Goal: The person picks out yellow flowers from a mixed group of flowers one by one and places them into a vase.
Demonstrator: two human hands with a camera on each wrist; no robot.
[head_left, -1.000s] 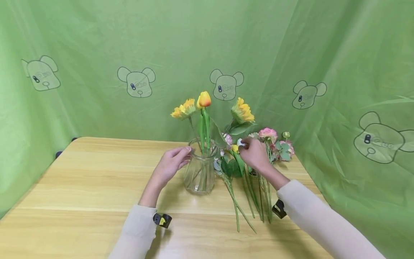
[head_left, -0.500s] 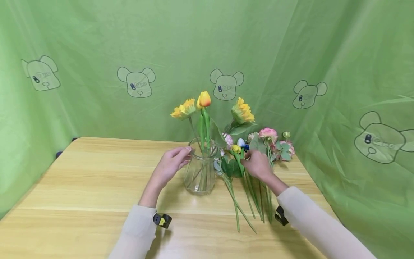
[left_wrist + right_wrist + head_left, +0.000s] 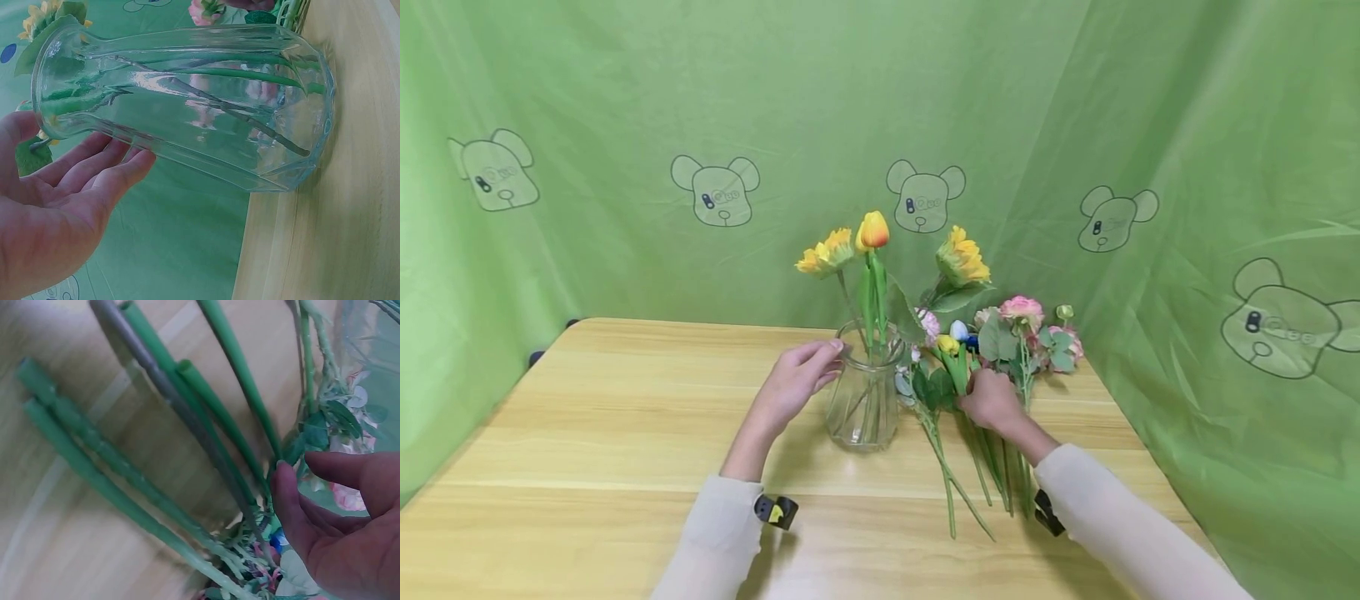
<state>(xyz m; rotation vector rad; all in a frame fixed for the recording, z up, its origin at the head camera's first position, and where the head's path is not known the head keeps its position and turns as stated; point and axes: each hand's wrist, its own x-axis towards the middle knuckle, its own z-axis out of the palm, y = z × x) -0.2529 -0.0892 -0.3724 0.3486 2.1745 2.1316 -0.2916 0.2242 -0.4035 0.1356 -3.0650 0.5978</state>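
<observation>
A clear glass vase [image 3: 861, 408] stands upright, holding a yellow-orange tulip [image 3: 873, 231] and sunflowers [image 3: 962, 257]. My left hand [image 3: 797, 375] touches the vase from the left, with the thumb at its rim and the fingers along its neck. In the left wrist view those fingers [image 3: 119, 172] look relaxed, slightly bent against the glass. My right hand [image 3: 992, 402] is low among the flowers on the right, beside the stem of a yellow tulip [image 3: 948, 344]. The right wrist view shows the thumb and a finger apart, close to a green stem [image 3: 240, 369].
Pink flowers [image 3: 1021, 310] and a white tulip [image 3: 958, 331] lie to the right. Crossed green stems [image 3: 951, 479] stretch towards the front of the wooden table [image 3: 647, 417]. Green cloth [image 3: 820, 100] hangs behind and at the sides.
My right hand has come down and nearer, from the white tulip head to the stems below, uncovering the tulip heads. The left hand and the vase have stayed put.
</observation>
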